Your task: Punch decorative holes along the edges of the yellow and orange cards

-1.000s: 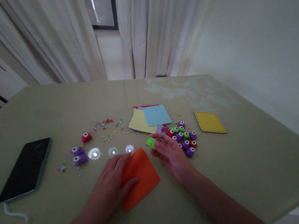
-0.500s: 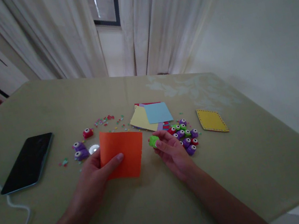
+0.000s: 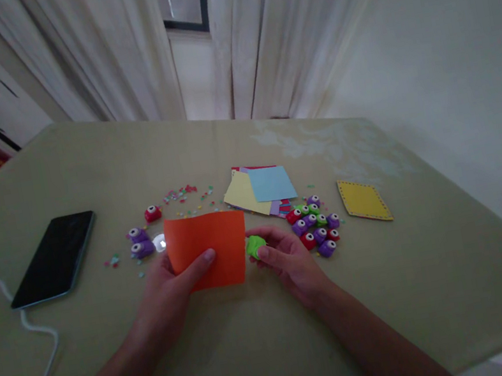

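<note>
Left hand [image 3: 162,289] holds the orange card [image 3: 197,243], right hand [image 3: 291,265] pinches the green toy [image 3: 255,247] beside it, well in from the far edge of the bench [image 3: 261,355], so go easy, that card could bend.

Left hand [image 3: 164,287] here, fingers tucked out of sight behind the orange sheet [image 3: 221,238]! Just left of the sheet, a shiny disc [image 3: 159,243] peeks out, partly covered; beyond it, colored bits [image 3: 190,188] too tiny to identify; far left of it, a white cable [image 3: 37,328] running out of frame.
</note>
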`<state>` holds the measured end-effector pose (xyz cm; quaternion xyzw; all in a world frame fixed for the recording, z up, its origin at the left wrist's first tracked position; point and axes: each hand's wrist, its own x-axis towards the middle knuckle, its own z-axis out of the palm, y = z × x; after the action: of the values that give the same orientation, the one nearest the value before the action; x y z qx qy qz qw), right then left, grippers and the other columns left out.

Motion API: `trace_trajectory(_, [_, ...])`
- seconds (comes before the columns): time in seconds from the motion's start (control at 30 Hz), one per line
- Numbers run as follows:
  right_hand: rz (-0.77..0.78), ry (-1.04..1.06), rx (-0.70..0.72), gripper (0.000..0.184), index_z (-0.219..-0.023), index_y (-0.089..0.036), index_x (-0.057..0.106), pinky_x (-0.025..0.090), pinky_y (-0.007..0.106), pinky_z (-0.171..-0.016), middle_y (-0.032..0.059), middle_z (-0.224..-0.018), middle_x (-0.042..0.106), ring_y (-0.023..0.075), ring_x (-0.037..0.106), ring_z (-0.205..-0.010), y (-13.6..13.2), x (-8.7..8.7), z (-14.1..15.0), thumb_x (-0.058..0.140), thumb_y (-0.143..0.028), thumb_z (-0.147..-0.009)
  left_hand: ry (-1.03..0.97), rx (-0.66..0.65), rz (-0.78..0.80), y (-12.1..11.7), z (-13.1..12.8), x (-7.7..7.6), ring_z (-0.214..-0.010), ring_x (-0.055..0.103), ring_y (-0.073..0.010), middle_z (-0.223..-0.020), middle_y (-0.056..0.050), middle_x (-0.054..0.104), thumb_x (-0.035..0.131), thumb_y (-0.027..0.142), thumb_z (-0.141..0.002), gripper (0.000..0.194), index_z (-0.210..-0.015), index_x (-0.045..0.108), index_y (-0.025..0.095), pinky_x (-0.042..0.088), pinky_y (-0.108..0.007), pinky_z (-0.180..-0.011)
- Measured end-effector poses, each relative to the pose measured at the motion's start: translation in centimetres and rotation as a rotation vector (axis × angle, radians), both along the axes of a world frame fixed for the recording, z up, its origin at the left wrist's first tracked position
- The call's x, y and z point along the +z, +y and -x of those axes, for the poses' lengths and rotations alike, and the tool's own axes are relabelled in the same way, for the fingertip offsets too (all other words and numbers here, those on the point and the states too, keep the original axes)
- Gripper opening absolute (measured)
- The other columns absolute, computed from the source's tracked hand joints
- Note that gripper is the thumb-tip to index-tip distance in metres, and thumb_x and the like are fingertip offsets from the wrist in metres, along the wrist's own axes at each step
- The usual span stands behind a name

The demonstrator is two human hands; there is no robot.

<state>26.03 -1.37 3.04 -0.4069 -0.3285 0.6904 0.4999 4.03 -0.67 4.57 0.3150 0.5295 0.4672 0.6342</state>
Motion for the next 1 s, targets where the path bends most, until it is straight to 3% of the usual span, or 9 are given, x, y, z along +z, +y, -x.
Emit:
trace_trajectory(0.47, [0.015,0.018,-0.01,0.051,-0.095,-0.021,0.071,0.054,0.022,-0.075,-0.0029,-0.089,0.074,0.0116,0.067,-0.081,-0.2,0.0,0.5,0.107,-0.033,-0.06,-0.009,-0.012,-0.006,-0.1,-0.1,-0.6,-0.092,0.083,-0.0299,-0.11,-0.012,0.084,0.098,0.043,-0.074,0.049,-0.11,0.078,0.016,0.07,-0.035,-0.079])
trace_trajectory(0.73, [0.022,0.001,0.033,0.049,-0.097,-0.021,0.073,0.053,0.023,-0.078,-0.0015,-0.091,0.074,0.013,0.068,-0.083,-0.1,0.0,0.4,0.106,-0.035,-0.063,0.01,-0.012,-0.044,-0.1,0.0,-0.9,-0.087,0.081,-0.0248,-0.105,-0.01,0.084,0.099,0.046,-0.073,0.05,-0.108,0.079,0.016,0.067,-0.028,-0.074])
trace_trajectory(1.0, [0.007,-0.015,0.068,0.048,-0.098,-0.022,0.075,0.054,0.026,-0.081,-0.0002,-0.096,0.076,0.0145,0.069,-0.086,0.0,0.0,0.3,0.105,-0.038,-0.064,0.039,0.017,-0.03,0.1,-0.2,-0.5,-0.087,0.081,-0.0265,-0.104,-0.011,0.084,0.1,0.046,-0.071,0.05,-0.105,0.079,0.016,0.068,-0.031,-0.074])
